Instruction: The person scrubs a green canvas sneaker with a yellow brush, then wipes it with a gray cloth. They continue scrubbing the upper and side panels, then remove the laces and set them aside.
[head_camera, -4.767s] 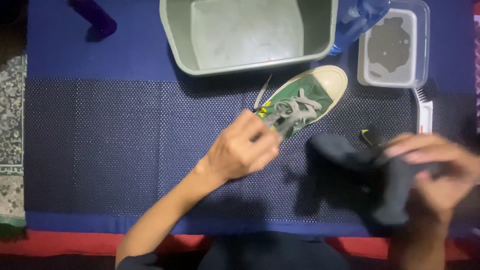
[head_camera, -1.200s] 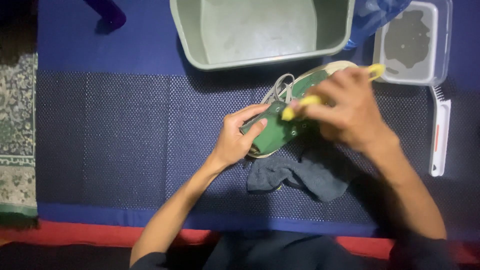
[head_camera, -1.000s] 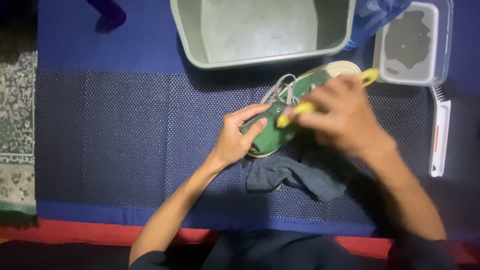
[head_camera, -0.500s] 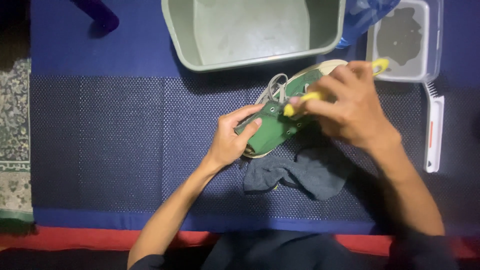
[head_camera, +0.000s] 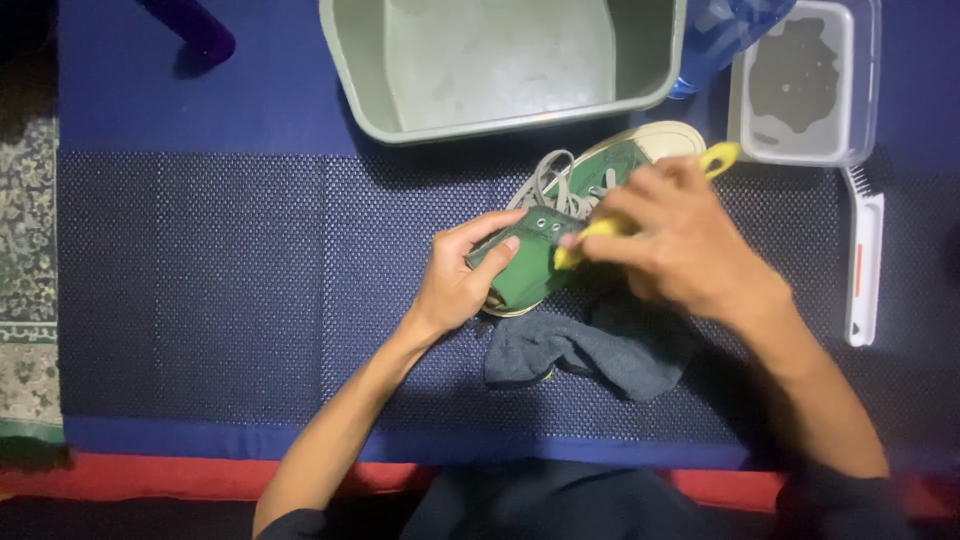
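Head view, frame centre: left hand (head_camera: 455, 285) clamps green sneaker (head_camera: 560, 235) heel; right hand (head_camera: 680, 245), closed on yellow brush (head_camera: 600, 228), should scrub with short, firm strokes.

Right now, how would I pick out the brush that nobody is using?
Start at the grey-green tub at the top, then go right to the clear container. Just below it on the dotted dark mat lies the white brush, long, with an orange stripe, untouched, unlike the yellow tool in the right hand.

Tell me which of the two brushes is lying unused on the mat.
The white brush at the far right, beside the clear container. The yellow brush is in the right hand, against the green shoe.
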